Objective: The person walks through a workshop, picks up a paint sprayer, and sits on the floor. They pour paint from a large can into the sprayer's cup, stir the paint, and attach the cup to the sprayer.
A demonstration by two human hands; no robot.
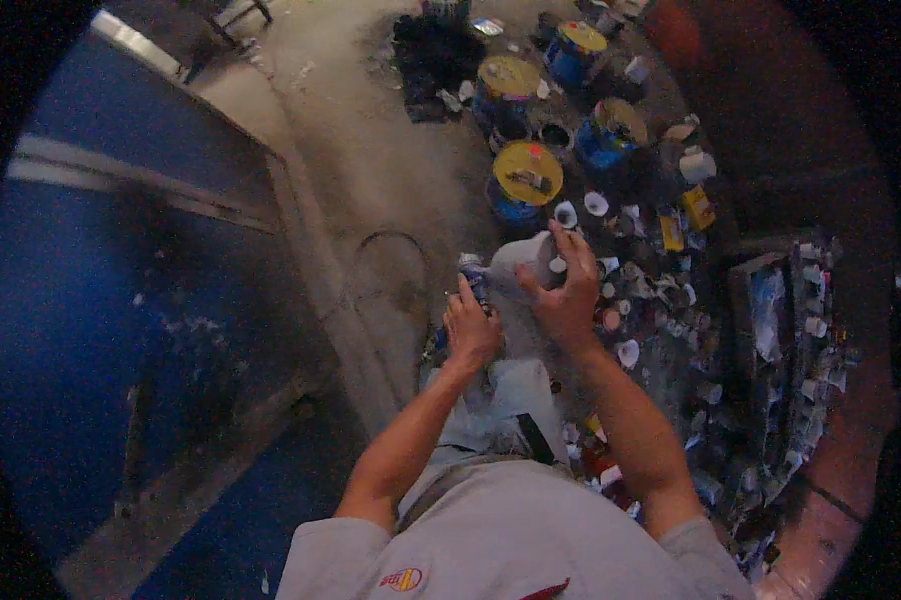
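The pale cup (519, 262) looks smooth and matt, whether paper or plastic is unclear; the tool (473, 270) has a metallic shine. Shirt (511, 520) and trousers (533, 388) are soft, matt cloth. The bucket (529, 172) has a smooth lid. The floor (356, 150) looks matt, dusty and rough; the blue panel (101, 270) looks smooth but scuffed.

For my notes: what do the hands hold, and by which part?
The left hand holds a small blue-and-white container, apparently by its body; the right hand holds a white cup-like container by its right end.
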